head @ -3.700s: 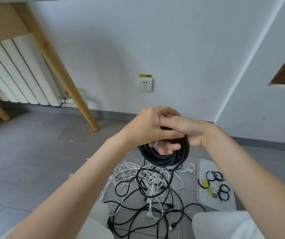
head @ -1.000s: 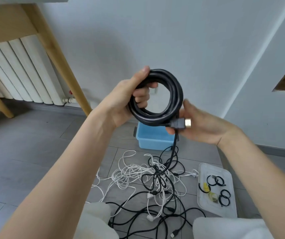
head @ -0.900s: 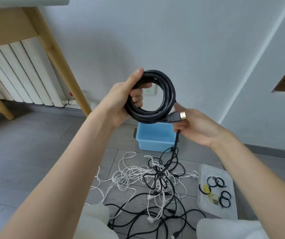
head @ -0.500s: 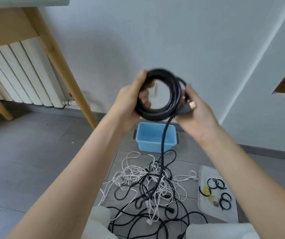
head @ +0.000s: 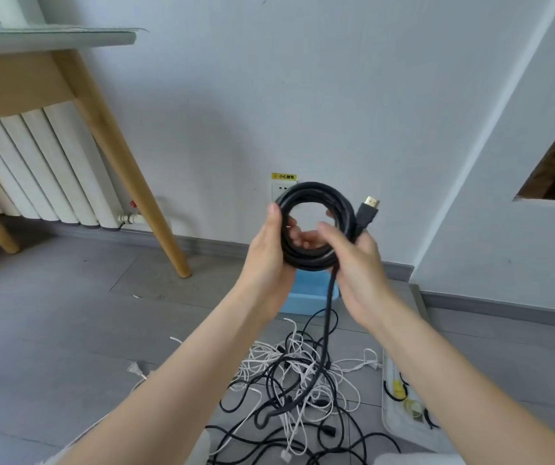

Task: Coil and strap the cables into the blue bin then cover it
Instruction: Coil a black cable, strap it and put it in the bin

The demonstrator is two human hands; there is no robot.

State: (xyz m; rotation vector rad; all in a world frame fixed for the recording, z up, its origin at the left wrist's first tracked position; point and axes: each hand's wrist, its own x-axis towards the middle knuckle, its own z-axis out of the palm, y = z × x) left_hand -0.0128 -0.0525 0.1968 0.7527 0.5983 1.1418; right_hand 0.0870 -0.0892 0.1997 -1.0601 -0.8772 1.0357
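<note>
While the black coil point(head: 313, 226) was held up at chest height over the blue bin point(head: 309, 298), left hand point(head: 267, 260) fingers were curled round its left side and right hand point(head: 358, 263) fingers pinched the lower right turns, with the plug point(head: 368, 211) sticking up. A tail point(head: 326, 330) hung down into the tangle of cables point(head: 296, 391) on the floor. Cable looked thick and springy, likely to unwind if released, so best gripped across all turns. Straps point(head: 403, 394) sat in the tray point(head: 390, 418) at right.
</note>
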